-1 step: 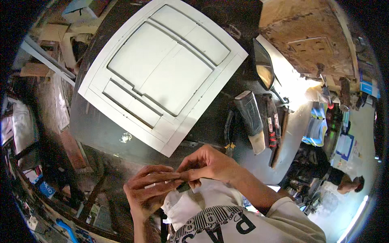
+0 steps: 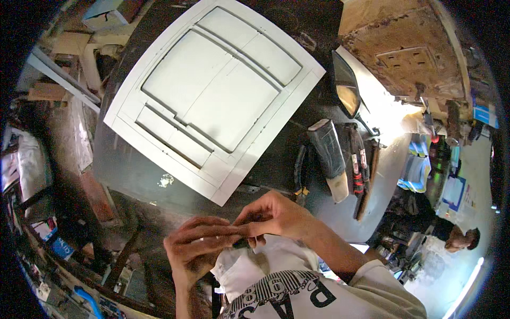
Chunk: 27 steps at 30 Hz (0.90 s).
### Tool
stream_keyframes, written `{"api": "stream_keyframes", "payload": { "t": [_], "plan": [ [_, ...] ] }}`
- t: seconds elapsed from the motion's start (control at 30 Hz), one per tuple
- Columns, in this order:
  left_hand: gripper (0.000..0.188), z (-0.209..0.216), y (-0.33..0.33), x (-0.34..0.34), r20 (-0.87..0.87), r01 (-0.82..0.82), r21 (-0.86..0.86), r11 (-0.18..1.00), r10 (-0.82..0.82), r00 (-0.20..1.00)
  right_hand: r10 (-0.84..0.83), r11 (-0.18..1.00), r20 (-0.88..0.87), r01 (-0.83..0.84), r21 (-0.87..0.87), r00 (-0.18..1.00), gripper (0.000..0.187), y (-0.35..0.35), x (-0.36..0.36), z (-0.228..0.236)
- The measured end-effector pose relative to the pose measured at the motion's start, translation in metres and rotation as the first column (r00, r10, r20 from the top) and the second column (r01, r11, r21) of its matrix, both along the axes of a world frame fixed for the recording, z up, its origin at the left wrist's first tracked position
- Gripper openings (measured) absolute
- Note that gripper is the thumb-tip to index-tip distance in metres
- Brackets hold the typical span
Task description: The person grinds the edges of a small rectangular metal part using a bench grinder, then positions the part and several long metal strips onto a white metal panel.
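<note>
1 lit tube [image 2: 465,288] glows at lower right; white glare [image 2: 389,118] shines beside a worn brown panel [image 2: 390,37].

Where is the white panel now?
In the head view, the white panel lies centre-left on the dark surface, beyond the left hand and right hand.

The bare left hand [image 2: 197,248] now holds its fingers closer together, and the small dark piece [image 2: 242,244] beneath them shows less than before.
</note>
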<state>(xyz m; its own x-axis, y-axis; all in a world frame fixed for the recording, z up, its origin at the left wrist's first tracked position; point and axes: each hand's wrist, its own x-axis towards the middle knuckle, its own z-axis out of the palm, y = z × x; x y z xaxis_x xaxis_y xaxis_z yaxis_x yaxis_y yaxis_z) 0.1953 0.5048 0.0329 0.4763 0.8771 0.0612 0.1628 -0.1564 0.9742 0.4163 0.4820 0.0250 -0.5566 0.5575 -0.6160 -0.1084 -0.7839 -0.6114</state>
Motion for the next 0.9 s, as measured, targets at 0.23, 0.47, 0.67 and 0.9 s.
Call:
{"api": "stream_keyframes", "payload": {
  "t": [0.23, 0.47, 0.67, 0.9],
  "plan": [
    [0.019, -0.028, 0.031, 0.017, -0.360, -0.478, 0.098, 0.873, 0.479, 0.800, -0.576, 0.771, 0.817, -0.318, 0.551, 0.018, 0.069, -0.009, 0.090, 0.008],
    [0.050, -0.042, 0.041, 0.035, -0.505, -0.295, 0.239, 0.925, 0.378, 0.776, -0.401, 0.883, 0.912, -0.301, 0.360, -0.084, 0.086, -0.029, 0.129, -0.032],
    [0.088, -0.047, 0.039, 0.039, -0.401, -0.384, 0.177, 0.906, 0.423, 0.813, -0.467, 0.871, 0.883, -0.196, 0.451, -0.044, 0.084, -0.026, 0.127, -0.012],
    [0.089, -0.047, 0.039, 0.042, -0.352, -0.398, 0.188, 0.898, 0.439, 0.826, -0.702, 0.690, 0.508, 0.299, 0.660, 0.498, 0.083, 0.000, 0.095, 0.050]
  ]
}}
